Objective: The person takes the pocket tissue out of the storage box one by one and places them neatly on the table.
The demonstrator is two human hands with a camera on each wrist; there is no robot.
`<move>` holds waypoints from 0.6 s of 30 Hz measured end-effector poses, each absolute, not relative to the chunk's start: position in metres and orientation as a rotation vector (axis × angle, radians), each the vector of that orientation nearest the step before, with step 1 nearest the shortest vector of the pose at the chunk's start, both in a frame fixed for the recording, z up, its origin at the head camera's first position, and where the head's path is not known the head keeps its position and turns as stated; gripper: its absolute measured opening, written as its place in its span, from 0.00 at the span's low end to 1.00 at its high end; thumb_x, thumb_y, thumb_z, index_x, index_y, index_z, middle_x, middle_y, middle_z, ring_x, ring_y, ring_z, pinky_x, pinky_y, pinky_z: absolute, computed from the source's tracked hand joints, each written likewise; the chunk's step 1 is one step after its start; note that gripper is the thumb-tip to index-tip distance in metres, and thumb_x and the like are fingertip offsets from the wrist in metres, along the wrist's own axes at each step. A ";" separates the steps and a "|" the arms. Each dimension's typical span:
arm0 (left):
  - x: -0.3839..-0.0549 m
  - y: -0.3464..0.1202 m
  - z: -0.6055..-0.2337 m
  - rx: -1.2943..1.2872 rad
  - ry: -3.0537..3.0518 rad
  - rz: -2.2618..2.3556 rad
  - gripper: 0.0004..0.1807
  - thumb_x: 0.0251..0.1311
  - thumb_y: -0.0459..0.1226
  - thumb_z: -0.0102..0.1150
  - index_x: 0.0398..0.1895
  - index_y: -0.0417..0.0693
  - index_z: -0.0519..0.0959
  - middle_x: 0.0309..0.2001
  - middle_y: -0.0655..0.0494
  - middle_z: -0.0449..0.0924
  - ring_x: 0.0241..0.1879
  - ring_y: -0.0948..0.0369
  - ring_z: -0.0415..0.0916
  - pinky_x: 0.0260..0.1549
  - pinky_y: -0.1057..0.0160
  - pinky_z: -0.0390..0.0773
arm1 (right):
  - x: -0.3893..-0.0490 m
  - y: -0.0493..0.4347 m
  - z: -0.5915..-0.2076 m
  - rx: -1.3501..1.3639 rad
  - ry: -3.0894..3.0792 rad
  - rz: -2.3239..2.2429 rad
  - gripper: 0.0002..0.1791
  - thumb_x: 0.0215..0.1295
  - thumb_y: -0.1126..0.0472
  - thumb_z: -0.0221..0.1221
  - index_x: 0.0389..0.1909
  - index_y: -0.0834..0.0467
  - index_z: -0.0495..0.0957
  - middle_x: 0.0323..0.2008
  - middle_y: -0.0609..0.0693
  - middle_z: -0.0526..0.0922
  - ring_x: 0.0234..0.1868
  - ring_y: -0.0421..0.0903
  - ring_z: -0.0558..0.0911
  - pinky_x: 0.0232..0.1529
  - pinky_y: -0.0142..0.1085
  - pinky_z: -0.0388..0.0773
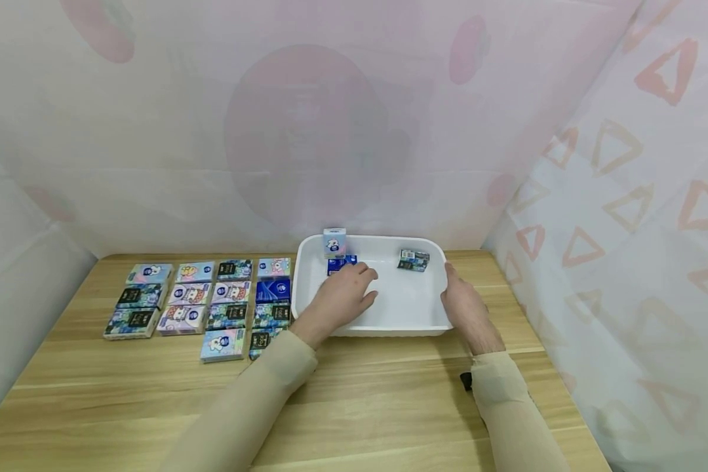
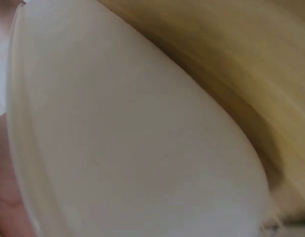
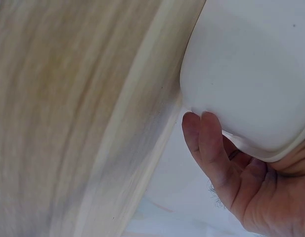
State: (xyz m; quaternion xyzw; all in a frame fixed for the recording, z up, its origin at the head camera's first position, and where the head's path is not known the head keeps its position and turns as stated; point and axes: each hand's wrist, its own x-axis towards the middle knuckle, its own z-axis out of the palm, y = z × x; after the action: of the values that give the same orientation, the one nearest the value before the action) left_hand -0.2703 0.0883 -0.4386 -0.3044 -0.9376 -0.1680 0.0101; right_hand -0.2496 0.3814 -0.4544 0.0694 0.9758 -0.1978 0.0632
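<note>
A white plastic tray (image 1: 398, 314) stands on the wooden table. My left hand (image 1: 345, 295) hangs over its left half, fingers loosely bent, thumb apart, and nothing seen in its grasp. Just beyond that hand lies a dark blue tissue pack (image 1: 334, 266), partly covered by it. A light blue tissue pack (image 1: 334, 244) leans upright against the back left rim. Farther right in the tray are dark patterned tissue packs (image 1: 413, 260). My right hand (image 1: 463, 303) grips the tray's right edge; in the right wrist view its fingers (image 3: 211, 143) curl against the outer wall.
Left of the tray, several tissue packs, such as a purple-white one (image 1: 181, 319) and a blue one (image 1: 273, 290), lie in columns on the table (image 1: 124, 400). A printed cloth backdrop (image 1: 307, 144) rises behind. A small black object (image 1: 466, 381) shows by the right sleeve.
</note>
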 end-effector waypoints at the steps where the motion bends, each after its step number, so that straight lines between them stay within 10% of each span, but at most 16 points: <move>1: -0.272 0.093 -0.440 -0.953 -2.927 -0.522 0.22 0.85 0.45 0.70 0.72 0.43 0.86 0.67 0.45 0.91 0.65 0.46 0.90 0.70 0.47 0.92 | -0.249 0.381 -0.454 0.212 2.946 -0.599 0.39 0.87 0.68 0.46 0.95 0.65 0.52 0.70 0.79 0.85 0.47 0.63 0.94 0.45 0.59 0.95; 18: -0.293 0.177 -0.452 -0.899 -3.002 -0.426 0.30 0.87 0.52 0.66 0.82 0.48 0.80 0.79 0.49 0.84 0.77 0.48 0.83 0.77 0.48 0.89 | -0.249 0.383 -0.457 0.167 2.981 -0.596 0.39 0.86 0.69 0.48 0.94 0.67 0.53 0.66 0.79 0.87 0.44 0.63 0.94 0.43 0.59 0.95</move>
State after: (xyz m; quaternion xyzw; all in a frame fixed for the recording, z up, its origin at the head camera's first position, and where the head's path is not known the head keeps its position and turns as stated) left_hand -0.2928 0.1768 -0.4520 -0.2843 -0.9491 -0.1348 -0.0107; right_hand -0.2493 0.3832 -0.4574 0.0548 0.9780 -0.1956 0.0483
